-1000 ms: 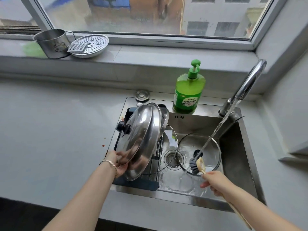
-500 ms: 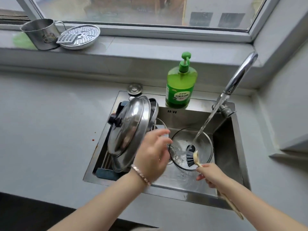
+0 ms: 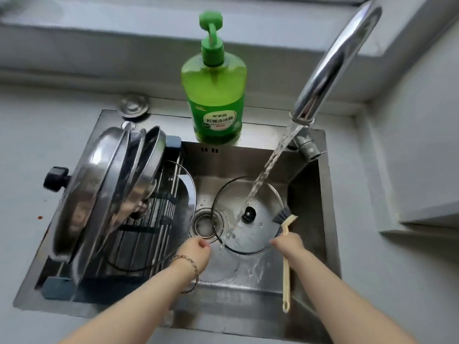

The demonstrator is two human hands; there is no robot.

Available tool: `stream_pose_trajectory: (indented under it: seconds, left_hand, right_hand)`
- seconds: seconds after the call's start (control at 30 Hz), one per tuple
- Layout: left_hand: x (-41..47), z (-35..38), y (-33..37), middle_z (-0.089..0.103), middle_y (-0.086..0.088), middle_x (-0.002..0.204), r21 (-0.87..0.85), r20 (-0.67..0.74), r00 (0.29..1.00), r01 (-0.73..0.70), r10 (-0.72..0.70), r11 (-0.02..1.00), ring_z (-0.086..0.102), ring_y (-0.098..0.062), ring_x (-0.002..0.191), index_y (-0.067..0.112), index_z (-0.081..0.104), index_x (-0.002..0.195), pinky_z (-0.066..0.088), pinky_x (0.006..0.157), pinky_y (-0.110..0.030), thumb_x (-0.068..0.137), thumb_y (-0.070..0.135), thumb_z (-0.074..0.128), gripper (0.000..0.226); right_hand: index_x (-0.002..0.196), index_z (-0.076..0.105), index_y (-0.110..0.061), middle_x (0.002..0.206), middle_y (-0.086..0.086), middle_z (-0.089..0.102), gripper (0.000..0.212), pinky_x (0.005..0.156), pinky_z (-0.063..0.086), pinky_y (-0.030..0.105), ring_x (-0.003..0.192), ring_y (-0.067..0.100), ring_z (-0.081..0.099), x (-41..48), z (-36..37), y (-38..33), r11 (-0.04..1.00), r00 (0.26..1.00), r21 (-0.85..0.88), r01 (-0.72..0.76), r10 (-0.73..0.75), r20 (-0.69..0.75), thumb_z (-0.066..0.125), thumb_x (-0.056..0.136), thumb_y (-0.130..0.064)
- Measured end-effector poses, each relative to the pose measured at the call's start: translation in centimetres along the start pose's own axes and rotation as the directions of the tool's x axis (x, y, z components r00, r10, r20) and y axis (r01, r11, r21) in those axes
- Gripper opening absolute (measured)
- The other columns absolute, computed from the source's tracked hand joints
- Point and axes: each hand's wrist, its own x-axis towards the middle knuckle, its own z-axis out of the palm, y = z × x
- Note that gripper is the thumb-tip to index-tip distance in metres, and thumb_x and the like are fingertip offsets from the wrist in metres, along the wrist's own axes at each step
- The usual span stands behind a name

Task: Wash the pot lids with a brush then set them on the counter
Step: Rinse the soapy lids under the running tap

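A glass pot lid point(image 3: 258, 234) with a black knob lies flat in the sink under the running water point(image 3: 269, 167). My right hand point(image 3: 289, 245) grips the cream handle of a dish brush point(image 3: 285, 220), whose dark bristles sit at the lid's right rim. My left hand point(image 3: 197, 252), fingers loosely curled, hovers just left of the lid's rim, over the drain point(image 3: 203, 224), holding nothing. Several steel lids point(image 3: 99, 192) lean upright on the rack point(image 3: 154, 234) at the sink's left. A second glass lid point(image 3: 185, 194) leans behind them.
The faucet point(image 3: 330, 60) arches over the sink point(image 3: 327, 194) from the back right. A green soap bottle point(image 3: 214, 95) stands on the back rim, and a metal sink plug point(image 3: 134, 105) lies to its left. Grey counter surrounds the sink.
My left hand let go of the big steel lid and moved right, down beside the glass lid. The brush shifted from the lid's middle to its right rim. The view moved closer.
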Motion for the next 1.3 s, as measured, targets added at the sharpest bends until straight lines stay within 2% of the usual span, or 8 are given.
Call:
stream_pose_trajectory:
  seconds: [0.1,0.27,0.67,0.8,0.9,1.03,1.13,1.3]
  left_hand:
    - [1.0,0.4,-0.2,0.059,-0.008,0.069,-0.037,-0.036,0.999,0.018,-0.019,0.999,0.063,-0.030,0.078,0.016,0.053,0.069,0.054,0.080,-0.042,0.087,0.002,0.045,0.024]
    - [1.0,1.2,-0.3,0.057,-0.006,0.066,-0.183,-0.016,0.999,0.048,-0.052,0.982,0.052,-0.017,0.059,0.014,0.051,0.072,0.039,0.050,-0.022,0.088,-0.004,0.039,0.027]
    - [-3.1,-1.7,2.2,0.033,-0.002,0.047,-0.378,0.188,0.962,0.258,-0.199,0.889,0.030,-0.011,0.033,0.010,0.036,0.067,0.021,0.036,-0.010,0.091,-0.001,0.036,0.026]
    - [-6.4,-3.5,3.2,0.057,-0.024,0.094,-0.437,0.431,0.869,0.435,-0.242,0.787,0.063,-0.034,0.069,0.002,0.044,0.107,0.054,0.055,-0.037,0.087,0.023,0.057,0.032]
    - [-8.6,-4.6,4.6,0.062,-0.034,0.103,-0.651,0.574,0.818,0.482,-0.037,0.587,0.067,-0.044,0.078,0.011,0.040,0.121,0.058,0.060,-0.047,0.089,0.007,0.043,0.033]
    - [-11.1,-5.3,5.7,0.062,-0.037,0.102,-0.770,0.512,0.834,0.337,0.208,0.542,0.066,-0.048,0.081,0.030,0.036,0.130,0.058,0.062,-0.048,0.083,-0.010,0.024,0.063]
    - [-12.1,-6.1,5.9,0.065,-0.033,0.101,-0.740,0.430,0.867,0.179,0.253,0.648,0.068,-0.042,0.077,0.034,0.030,0.135,0.055,0.054,-0.037,0.085,-0.012,0.022,0.068]
    - [-13.0,-7.1,6.8,0.066,-0.028,0.105,-0.696,0.307,0.899,-0.012,0.313,0.718,0.067,-0.042,0.078,0.036,0.033,0.134,0.055,0.061,-0.047,0.078,-0.018,0.040,0.079]
  right_hand:
    - [0.108,0.059,-0.002,0.109,0.015,0.060,0.022,0.075,0.040,0.027,0.107,0.030,0.056,3.2,0.7,-1.0,0.998,0.997,-0.040,0.051,-0.053,-0.049,0.060,0.086,-0.008]
    - [0.080,0.052,-0.011,0.091,0.011,0.058,0.012,0.072,0.038,0.027,0.094,0.030,0.058,4.2,1.7,-1.5,0.991,0.977,0.018,0.135,-0.130,-0.170,0.060,0.084,-0.004]
    - [0.067,0.031,-0.018,0.077,0.009,0.050,0.028,0.069,0.056,0.046,0.076,0.038,0.066,-6.2,-4.1,-5.5,0.939,0.933,-0.065,0.338,-0.344,-0.105,0.049,0.076,0.002]
    - [0.080,0.033,-0.011,0.084,0.018,0.044,0.031,0.055,0.057,0.041,0.056,0.034,0.066,-11.2,-8.5,-4.9,0.927,0.959,0.261,0.271,-0.283,0.010,0.042,0.078,0.018]
    - [0.105,0.040,0.002,0.076,0.025,0.056,0.032,0.043,0.054,0.031,0.055,0.033,0.068,-14.4,-10.5,-4.0,0.886,0.958,0.420,0.197,-0.264,0.108,0.042,0.080,0.022]
    - [0.119,0.036,0.001,0.081,0.015,0.063,0.034,0.040,0.040,0.021,0.059,0.030,0.065,-16.6,-11.6,-2.9,0.928,0.929,-0.051,0.370,-0.368,0.048,0.053,0.093,-0.015]
    - [0.140,0.029,-0.024,0.096,0.012,0.062,0.042,0.064,0.040,0.032,0.085,0.031,0.061,-16.9,-12.0,-3.3,0.668,0.817,-0.574,0.474,-0.577,0.003,0.036,0.099,-0.035]
    - [0.133,0.048,-0.037,0.107,0.009,0.063,0.037,0.070,0.038,0.030,0.095,0.026,0.056,-19.6,-7.2,-4.1,0.448,0.670,-0.570,0.689,-0.694,0.264,0.037,0.099,-0.028]
